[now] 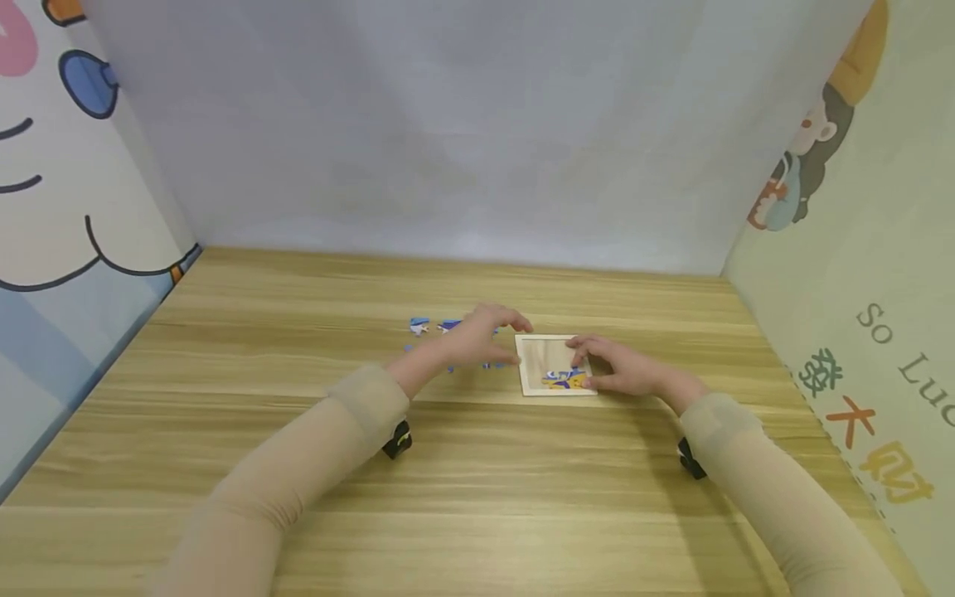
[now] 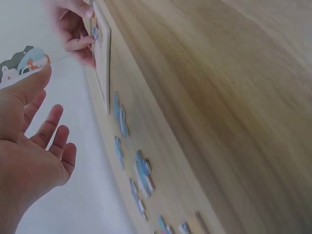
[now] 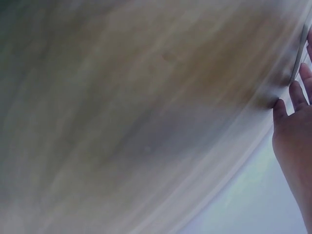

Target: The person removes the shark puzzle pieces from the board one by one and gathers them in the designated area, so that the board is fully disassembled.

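Note:
A square puzzle tray with a pale rim (image 1: 520, 365) lies flat on the table. Yellow and blue puzzle pieces (image 1: 564, 381) fill part of its lower right. My right hand (image 1: 622, 371) rests at the tray's right side, thumb near the lower right corner and bent fingers reaching over the rim. In the right wrist view, only part of the right hand (image 3: 295, 131) shows, at the right edge. To the left of the tray, my left hand (image 1: 477, 336) hovers with fingers spread and nothing in it. Loose blue-and-white puzzle pieces (image 1: 419, 325) lie beneath and beyond it.
The wood-grain table (image 1: 477, 497) meets a plain pale backdrop (image 1: 448, 149) at its far edge. Cartoon-printed panels stand at the left (image 1: 89, 191) and right (image 1: 858, 274). Several loose pieces (image 2: 144, 173) are scattered along the table in the left wrist view.

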Demonstrator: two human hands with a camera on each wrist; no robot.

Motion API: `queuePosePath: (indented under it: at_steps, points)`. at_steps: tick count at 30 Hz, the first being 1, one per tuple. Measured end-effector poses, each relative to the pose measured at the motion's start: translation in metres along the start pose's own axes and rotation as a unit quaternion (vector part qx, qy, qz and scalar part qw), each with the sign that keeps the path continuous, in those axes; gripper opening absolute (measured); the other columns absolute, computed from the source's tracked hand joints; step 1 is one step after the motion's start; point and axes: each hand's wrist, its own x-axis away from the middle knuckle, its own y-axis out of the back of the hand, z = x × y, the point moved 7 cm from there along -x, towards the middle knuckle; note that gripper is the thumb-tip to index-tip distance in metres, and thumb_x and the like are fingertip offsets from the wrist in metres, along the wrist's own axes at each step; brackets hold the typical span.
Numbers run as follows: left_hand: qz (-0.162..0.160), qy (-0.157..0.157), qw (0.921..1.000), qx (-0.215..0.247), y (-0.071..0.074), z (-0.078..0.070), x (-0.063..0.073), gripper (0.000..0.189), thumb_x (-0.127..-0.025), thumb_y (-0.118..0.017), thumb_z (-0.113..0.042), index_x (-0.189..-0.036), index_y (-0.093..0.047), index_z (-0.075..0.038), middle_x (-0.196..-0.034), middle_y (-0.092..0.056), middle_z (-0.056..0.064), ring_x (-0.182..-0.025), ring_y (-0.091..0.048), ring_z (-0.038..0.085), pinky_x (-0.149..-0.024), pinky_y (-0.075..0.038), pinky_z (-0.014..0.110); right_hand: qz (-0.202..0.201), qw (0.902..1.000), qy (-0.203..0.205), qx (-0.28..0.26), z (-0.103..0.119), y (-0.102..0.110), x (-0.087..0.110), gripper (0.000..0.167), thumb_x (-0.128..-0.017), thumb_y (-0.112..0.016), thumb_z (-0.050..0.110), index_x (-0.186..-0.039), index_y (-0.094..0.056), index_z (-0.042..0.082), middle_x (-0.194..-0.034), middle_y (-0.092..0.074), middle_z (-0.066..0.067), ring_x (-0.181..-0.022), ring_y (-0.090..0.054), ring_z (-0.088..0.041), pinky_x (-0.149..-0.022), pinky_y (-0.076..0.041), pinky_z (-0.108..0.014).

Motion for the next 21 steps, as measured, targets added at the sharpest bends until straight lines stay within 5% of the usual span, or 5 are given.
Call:
queuePosePath:
  at_steps: [12,21]
  points:
    - [0.093,-0.017,0.9955,-0.003,-0.038,0.0,-0.024,0.045,-0.085,-0.071,-0.016,-0.128,-0.057,-0.014,-0.13,-0.054,0.007,-0.122,-0.044,0.024,-0.1,-0.038,0.04,0.001,1.0,0.004,0.004,0.0,-0.001,-0.001,0.023,-0.089,-0.065,0.016,-0.109,-0.057,0.01,-0.144,-0.038,-0.019,-0.136,-0.028,-0.041,-0.109,-0.019,-0.059]
    - [0.138,0.006,0.986,-0.094,-0.056,0.004,-0.03,0.047,-0.084,-0.07,-0.031,-0.129,-0.058,-0.026,-0.135,-0.047,0.005,-0.126,-0.037,0.024,-0.106,-0.029,0.043,0.004,1.0,0.003,-0.002,-0.003,-0.001,0.0,0.022,-0.089,-0.065,0.016,-0.109,-0.056,0.01,-0.146,-0.036,-0.018,-0.137,-0.026,-0.04,-0.11,-0.017,-0.059]
